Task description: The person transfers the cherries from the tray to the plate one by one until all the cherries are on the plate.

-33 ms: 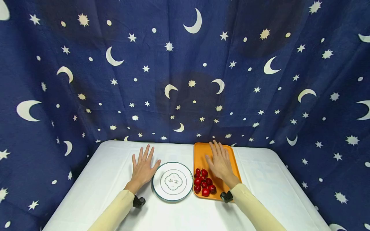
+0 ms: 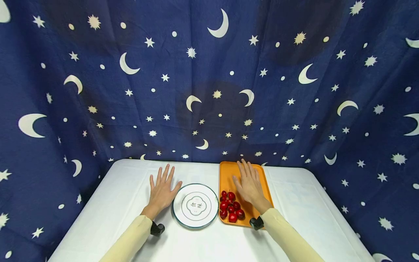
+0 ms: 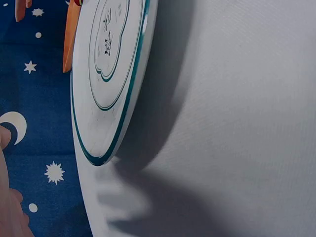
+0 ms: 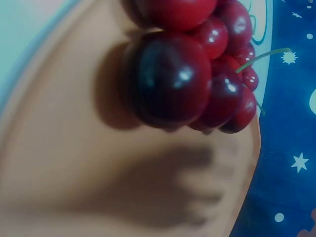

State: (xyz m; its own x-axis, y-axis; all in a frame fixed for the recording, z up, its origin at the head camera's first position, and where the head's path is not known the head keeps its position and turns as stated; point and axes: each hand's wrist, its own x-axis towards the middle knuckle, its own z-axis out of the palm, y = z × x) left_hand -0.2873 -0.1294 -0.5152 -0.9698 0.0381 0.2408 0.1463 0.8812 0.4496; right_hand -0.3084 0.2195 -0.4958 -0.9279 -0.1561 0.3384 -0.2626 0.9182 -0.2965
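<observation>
My left hand [image 2: 162, 193] is held with fingers straight and spread, just left of a white plate [image 2: 180, 214] with a green rim. Its thumb points toward the plate's edge, and nothing is in its grasp. Over an orange tray [image 2: 229, 174] is my right hand [image 2: 252, 187], fingers extended, holding nothing. Several dark red cherries [image 2: 232, 206] lie bunched in the tray's near left part, left of that hand. In the right wrist view, green stems [image 4: 264, 57] show on a few cherries, and the hand's shadow falls on the tray.
Plate and tray stand side by side on a white-covered table [image 2: 131, 189]. Behind the table hangs a dark blue curtain [image 2: 209, 72] printed with moons and stars. Wrist cameras [image 2: 157, 229] sit under both sleeves.
</observation>
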